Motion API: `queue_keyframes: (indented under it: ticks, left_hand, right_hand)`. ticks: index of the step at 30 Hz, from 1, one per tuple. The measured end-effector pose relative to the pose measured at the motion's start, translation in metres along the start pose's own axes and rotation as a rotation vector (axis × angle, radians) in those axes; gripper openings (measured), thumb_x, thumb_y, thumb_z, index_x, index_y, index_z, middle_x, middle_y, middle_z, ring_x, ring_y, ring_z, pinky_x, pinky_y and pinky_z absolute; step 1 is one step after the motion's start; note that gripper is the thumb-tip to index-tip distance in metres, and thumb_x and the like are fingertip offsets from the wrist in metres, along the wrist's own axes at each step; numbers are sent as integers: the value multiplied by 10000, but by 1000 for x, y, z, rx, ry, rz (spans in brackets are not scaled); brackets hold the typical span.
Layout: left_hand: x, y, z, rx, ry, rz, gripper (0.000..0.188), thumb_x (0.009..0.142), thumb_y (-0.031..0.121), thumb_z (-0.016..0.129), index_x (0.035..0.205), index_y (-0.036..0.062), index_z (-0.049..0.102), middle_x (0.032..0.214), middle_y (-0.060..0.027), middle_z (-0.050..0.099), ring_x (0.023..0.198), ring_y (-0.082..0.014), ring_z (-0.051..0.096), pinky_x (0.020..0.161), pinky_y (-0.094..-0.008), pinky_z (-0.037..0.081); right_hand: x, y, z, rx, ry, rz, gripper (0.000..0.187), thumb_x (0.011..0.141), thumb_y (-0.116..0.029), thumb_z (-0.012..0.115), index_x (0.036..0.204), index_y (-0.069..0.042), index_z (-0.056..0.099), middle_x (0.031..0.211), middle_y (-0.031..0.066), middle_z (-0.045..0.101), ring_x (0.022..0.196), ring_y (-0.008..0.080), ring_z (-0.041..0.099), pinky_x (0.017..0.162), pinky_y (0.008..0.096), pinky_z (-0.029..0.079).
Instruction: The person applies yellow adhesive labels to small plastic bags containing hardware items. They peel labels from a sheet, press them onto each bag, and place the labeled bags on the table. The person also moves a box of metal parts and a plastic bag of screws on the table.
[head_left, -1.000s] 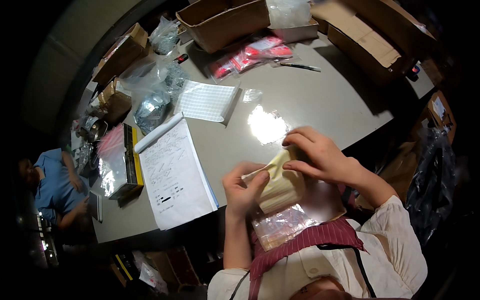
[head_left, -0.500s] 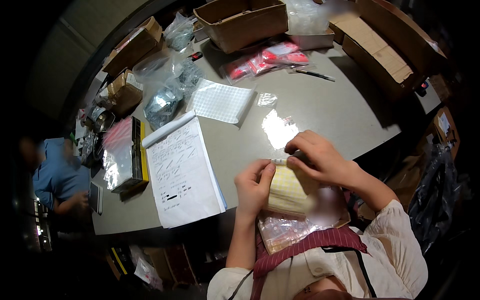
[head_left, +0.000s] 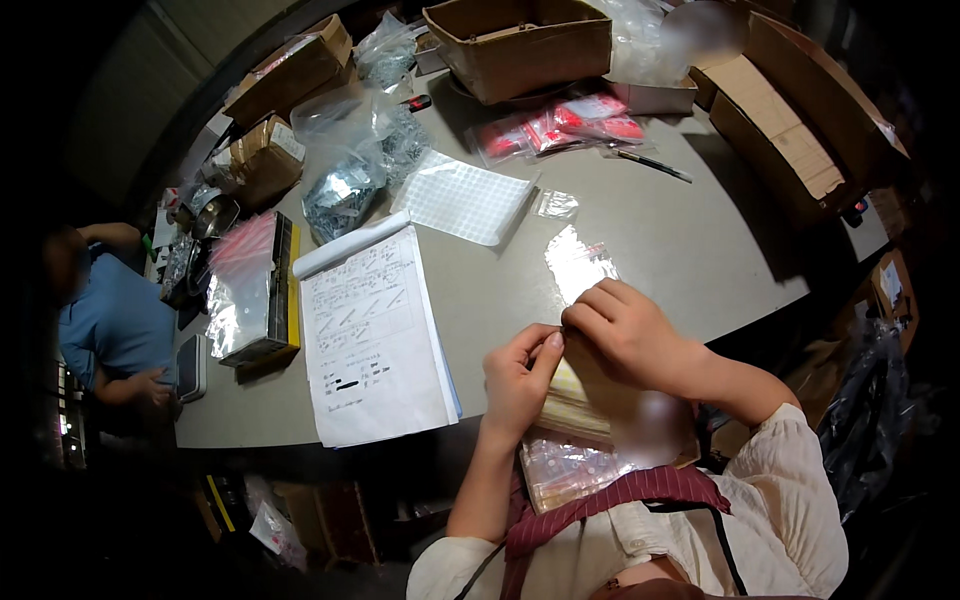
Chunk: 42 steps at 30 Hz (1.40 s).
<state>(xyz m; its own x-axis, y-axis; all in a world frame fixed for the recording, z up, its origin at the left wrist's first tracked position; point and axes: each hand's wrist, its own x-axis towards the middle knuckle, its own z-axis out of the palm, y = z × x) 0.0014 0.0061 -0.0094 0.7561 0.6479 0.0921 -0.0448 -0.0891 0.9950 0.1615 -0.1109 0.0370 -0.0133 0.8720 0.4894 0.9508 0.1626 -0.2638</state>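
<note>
At the table's near edge both my hands meet over a stack of yellow dotted sheets (head_left: 572, 408), its far edge hidden beneath my fingers. My left hand (head_left: 522, 378) is closed, thumb and forefinger pressed together at the stack's far left corner. Right beside it my right hand (head_left: 635, 335) curls closed, its fingertips almost touching the left ones. Whatever the fingertips pinch is too small or covered to make out. Under the stack lies a box holding clear plastic packets (head_left: 570, 475). Just beyond my hands are shiny clear bags (head_left: 578, 262) and a smaller clear packet (head_left: 556, 204).
A written notepad (head_left: 375, 345) lies left, near a box of zip bags (head_left: 250, 290). Farther back are a white dotted sheet (head_left: 463, 198), bags of metal parts (head_left: 340, 190), red packets (head_left: 560, 125), a pen (head_left: 652, 165) and cardboard boxes (head_left: 520, 50). A person in blue (head_left: 120, 315) is at far left.
My fingertips have drawn together at the stack's far edge, the right hand now covering more of it. The whole view has shifted slightly. The person at left has moved an arm.
</note>
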Motion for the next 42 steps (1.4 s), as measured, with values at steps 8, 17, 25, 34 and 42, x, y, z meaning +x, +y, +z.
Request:
queue_keyframes:
  ticks: [8,17,25,34,42]
  left_hand:
    - [4,3,-3,-13,-7,-37,196,1001,156,663,1018,-30,723,708,-47,681,665,-57,562,622,-258,465]
    - [3,12,2,139,36,21,181,988,166,666,1009,-5,723,737,-125,713,634,-129,637,630,-296,495]
    - [0,12,0,170,31,27,172,988,161,666,1007,0,721,755,-136,724,666,-145,680,643,-287,507]
    - [0,14,1,130,69,50,173,995,146,662,1026,-16,715,755,-128,726,683,-118,674,642,-284,508]
    - [-1,20,-1,90,80,56,179,1012,136,650,1029,-32,711,760,-77,728,712,-70,640,655,-260,504]
  right_hand:
    - [-2,14,-17,-15,-27,-218,236,784,-112,695,994,-7,672,901,100,633,820,267,633,715,359,530]
    - [33,105,-33,157,-476,320,225,845,-175,733,950,12,664,883,173,658,839,361,645,747,444,519]
    - [37,101,-54,-363,-666,643,255,852,-253,768,872,-11,691,912,222,698,947,427,671,817,483,535]
    - [35,95,-58,200,-492,302,250,866,-88,692,1065,-9,565,988,203,662,961,410,632,817,483,493]
    - [19,112,-36,-229,-387,312,387,834,-167,773,1089,10,542,981,190,661,995,401,600,890,487,495]
